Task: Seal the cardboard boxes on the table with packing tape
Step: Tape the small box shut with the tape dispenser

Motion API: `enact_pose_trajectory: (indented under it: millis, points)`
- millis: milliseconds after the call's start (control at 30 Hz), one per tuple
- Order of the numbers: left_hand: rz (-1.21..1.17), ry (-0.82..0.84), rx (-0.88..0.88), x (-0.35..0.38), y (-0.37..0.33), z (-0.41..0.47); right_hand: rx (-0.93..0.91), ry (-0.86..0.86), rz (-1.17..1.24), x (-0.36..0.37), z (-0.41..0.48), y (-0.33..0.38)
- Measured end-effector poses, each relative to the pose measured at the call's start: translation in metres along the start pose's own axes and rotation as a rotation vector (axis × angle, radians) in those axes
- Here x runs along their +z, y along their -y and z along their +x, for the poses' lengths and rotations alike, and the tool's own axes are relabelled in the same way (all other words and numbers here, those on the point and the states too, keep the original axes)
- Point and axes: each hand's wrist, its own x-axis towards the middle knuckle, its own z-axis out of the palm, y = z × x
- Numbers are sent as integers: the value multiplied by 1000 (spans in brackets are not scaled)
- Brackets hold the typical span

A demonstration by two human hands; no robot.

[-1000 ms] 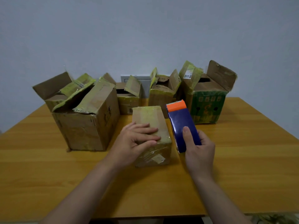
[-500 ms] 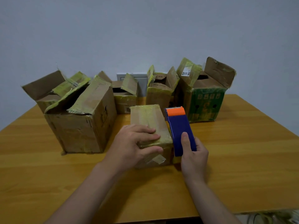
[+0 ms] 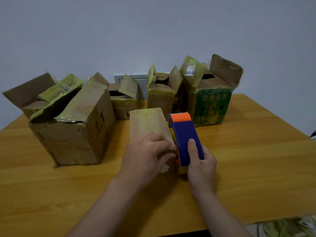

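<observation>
Wooden counter carries a row of open cardboard boxes.
In front, the small box sits under the left grip, fingers curled over its near end; just beside it, the blue tape dispenser is clasped in the right grip, thumb on top.

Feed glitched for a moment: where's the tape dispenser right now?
In the head view, the blue tape dispenser is just right of centre, gripped by the right hand, beside the small closed box.

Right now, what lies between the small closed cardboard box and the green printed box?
The blue tape dispenser with orange cutter, gripped by the right hand; head view.
</observation>
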Motion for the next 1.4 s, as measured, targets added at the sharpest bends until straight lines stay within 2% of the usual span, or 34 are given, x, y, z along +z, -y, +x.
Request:
enact_pose_trajectory:
  millis: [233,567,800,967,1400]
  points:
    - [-3,-46,-141,8,-8,9,27,-39,13,-3,0,-2]
    - [269,-228,-132,39,-26,11,29,-115,70,-5,0,2]
    - [212,-166,-224,35,-40,22,41,-120,74,-8,0,4]
    - [129,-43,-196,16,-14,5,31,-91,63,-5,-2,5]
    - [151,-165,-335,22,-11,-11,10,-31,-14,-2,-3,6]
